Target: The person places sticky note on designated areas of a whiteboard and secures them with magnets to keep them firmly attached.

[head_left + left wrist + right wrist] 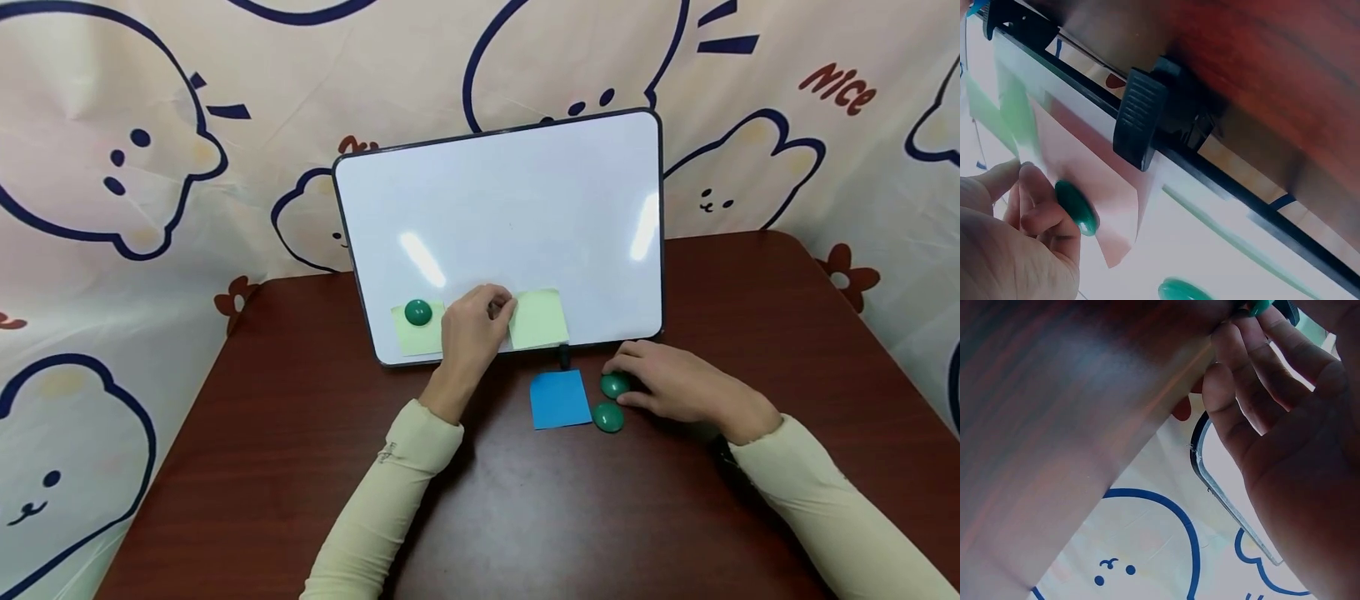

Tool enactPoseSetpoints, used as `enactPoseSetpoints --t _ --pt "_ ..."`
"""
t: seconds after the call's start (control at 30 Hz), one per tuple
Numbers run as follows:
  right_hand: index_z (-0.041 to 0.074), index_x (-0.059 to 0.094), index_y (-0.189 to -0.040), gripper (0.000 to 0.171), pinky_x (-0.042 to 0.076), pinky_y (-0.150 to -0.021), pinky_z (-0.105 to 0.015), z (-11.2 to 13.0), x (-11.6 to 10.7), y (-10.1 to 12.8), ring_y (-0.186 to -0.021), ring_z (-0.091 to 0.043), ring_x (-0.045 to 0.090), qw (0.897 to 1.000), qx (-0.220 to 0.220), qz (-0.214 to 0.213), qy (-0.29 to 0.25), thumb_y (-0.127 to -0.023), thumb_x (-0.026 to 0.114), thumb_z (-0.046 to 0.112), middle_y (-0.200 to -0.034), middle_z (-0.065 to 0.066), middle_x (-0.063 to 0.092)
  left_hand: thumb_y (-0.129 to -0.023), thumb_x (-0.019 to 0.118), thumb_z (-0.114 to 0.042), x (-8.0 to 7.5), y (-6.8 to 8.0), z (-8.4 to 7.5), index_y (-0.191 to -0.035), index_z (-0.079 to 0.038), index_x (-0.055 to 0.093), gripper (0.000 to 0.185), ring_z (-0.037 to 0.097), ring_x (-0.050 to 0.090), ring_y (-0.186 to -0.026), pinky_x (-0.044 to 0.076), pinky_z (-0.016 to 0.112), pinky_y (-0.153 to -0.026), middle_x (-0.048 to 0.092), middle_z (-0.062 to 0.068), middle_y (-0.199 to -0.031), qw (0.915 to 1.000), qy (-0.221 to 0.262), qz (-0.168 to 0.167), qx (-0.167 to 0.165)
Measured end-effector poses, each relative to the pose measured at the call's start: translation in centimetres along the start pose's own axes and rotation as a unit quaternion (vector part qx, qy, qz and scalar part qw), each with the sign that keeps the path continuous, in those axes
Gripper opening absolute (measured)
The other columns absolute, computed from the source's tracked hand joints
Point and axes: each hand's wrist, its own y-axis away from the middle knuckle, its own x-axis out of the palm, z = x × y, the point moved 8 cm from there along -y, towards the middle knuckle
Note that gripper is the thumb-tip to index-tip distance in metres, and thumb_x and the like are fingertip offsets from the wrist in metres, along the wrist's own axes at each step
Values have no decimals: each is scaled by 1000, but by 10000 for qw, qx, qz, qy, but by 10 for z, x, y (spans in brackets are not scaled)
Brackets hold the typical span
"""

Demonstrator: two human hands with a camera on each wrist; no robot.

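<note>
Two cream fabric sleeves come in over the near edge of the dark red-brown wooden desk point(315, 467), whose grained top is smooth and faintly glossy. Past them, the right hand point(678, 385) lies on the desk near the whiteboard's lower right corner, fingers curled over a round, domed green plastic magnet point(613, 385). A second green domed magnet point(608, 417) sits just beside it, touching the desk, next to a square blue paper note point(560, 398) that lies flat.

Toward the desk's far edge a glossy white rectangular whiteboard with a dark frame and rounded corners point(517, 208) stands tilted back. The left hand point(472, 329) rests against its lower edge, thumb and fingers pinched at the left edge of a pale yellow-green square paper note point(538, 318) — the left wrist view shows a green magnet point(1076, 207) between those fingertips, against the board. Another pale yellow-green note point(411, 335) sits at the board's lower left corner, pinned by a round green magnet point(417, 312). Behind hangs a creased cream cloth printed with navy bear outlines point(112, 167).
</note>
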Motion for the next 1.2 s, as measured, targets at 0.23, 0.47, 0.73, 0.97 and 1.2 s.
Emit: enactPoseSetpoints --t 0.23,0.47,0.73,0.97,1.2 --pt "17 66 -121 36 54 -83 -32 -1 3 5 -99 -7 57 10000 12 7 75 -89 76 29 -114 6 61 -92 73 -22 4 1 -1 -93 -11 74 11 15 68 -73 54 28 -63 73 3 -85 9999 -56 -80 -42" --pt "18 67 -119 34 53 -80 -28 2 -1 10 -95 -5 57 9999 -20 -108 92 -88 76 29 -112 8 60 -92 72 -23 6 -2 -2 -93 -12 74 11 14 69 -76 55 27 -66 73 2 -87 9999 -166 35 13" --pt "20 67 -119 34 53 -78 -25 5 -2 3 -92 -2 56 9999 -86 -138 21 -88 76 30 -109 10 59 -90 75 -23 0 -4 3 -92 -11 74 11 15 70 -76 56 28 -65 73 2 -86 9996 -295 -9 15" --pt "21 66 -118 34 52 -76 -25 2 -6 10 -92 -2 55 9997 57 -215 46 -87 77 30 -109 10 59 -91 74 -23 3 -5 -7 -92 -13 74 10 13 70 -78 56 27 -68 74 1 -88 9991 -378 31 169" --pt "22 66 -118 34 52 -77 -24 3 -1 5 -92 -1 55 9998 43 -179 -25 -87 77 32 -110 11 58 -90 75 -23 4 -1 1 -91 -13 74 10 14 70 -77 56 27 -67 74 1 -87 9990 -438 4 -12"
